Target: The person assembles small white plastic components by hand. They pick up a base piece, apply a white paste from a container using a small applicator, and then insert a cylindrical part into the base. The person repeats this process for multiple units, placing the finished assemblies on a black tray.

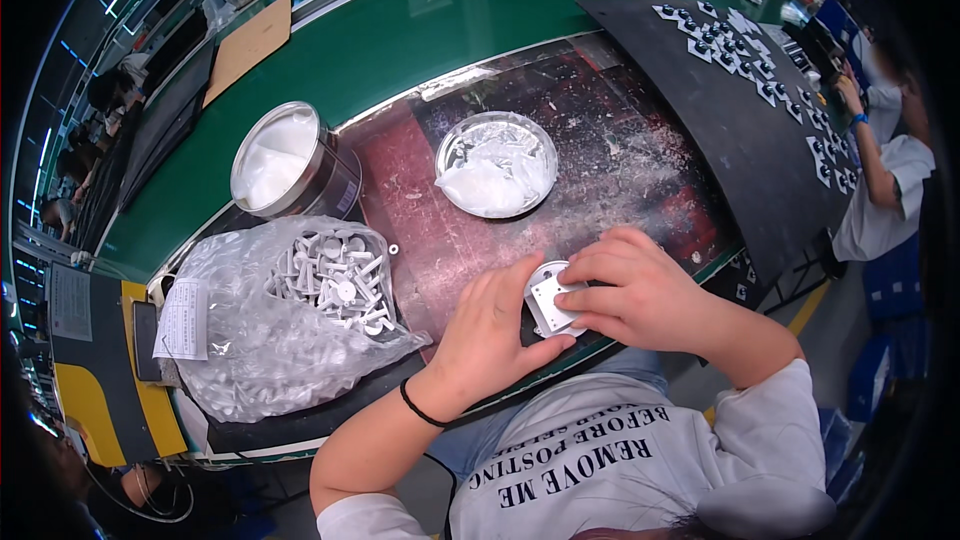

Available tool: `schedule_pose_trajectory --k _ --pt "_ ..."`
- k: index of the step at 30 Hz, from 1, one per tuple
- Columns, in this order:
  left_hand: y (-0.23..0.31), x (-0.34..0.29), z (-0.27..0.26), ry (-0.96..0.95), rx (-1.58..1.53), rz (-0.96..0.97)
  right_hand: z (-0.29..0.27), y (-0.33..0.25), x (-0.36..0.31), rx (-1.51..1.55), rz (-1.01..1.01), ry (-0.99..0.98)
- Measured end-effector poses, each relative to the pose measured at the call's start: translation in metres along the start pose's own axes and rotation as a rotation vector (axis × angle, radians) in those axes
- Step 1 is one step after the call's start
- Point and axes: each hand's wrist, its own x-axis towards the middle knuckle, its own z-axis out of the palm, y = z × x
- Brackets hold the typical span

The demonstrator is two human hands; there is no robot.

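Close to the front edge of the table, my left hand [495, 320] is wrapped round a small whitish housing [547, 301] with a rounded rim and a flat plate with small holes. My right hand [635, 292] has its bent fingers pressed onto the same piece from the right, hiding part of it. Left of my hands lies a clear plastic bag [265, 370], its mouth spread over many pale grey mushroom-shaped plastic parts [335, 275]. Beyond my hands sits a shallow round metal lid [447, 152] with white grease [495, 185] in it.
An open metal can [335, 175] holding white grease stands behind the bag. A black mat [665, 70] at the right carries several small white-and-black pieces [725, 50]. A person [895, 160] works beyond it. A small ring [393, 249] lies beside the bag; a phone [146, 340] is far left.
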Motion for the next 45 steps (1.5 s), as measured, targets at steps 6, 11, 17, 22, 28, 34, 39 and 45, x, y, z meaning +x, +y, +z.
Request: schedule_pose_trajectory --k 6,11,17,22,28,34,39,45 --pt "0.000 0.001 0.000 -0.006 0.003 0.000 0.002 0.000 -0.003 -0.010 -0.004 0.025" --pt "-0.002 0.001 0.003 0.052 -0.035 0.043 0.004 -0.002 -0.018 0.012 0.061 0.136" --pt "0.005 0.004 -0.017 0.095 -0.027 0.004 0.019 0.014 -0.034 0.133 0.079 0.316" --pt "-0.014 -0.001 -0.086 0.310 0.342 -0.121 0.026 0.020 -0.036 0.201 0.083 0.390" --pt "-0.048 -0.026 -0.123 0.151 0.494 -0.414 0.032 0.024 -0.033 0.228 0.093 0.439" --pt "-0.057 -0.017 -0.100 0.213 0.608 -0.437 0.031 0.022 -0.031 0.231 0.103 0.452" --pt "-0.060 -0.010 -0.096 0.330 0.662 -0.338 0.018 0.020 -0.020 0.203 0.038 0.512" --pt "-0.050 -0.011 -0.103 0.413 0.775 -0.272 -0.005 0.016 0.006 0.182 -0.090 0.547"
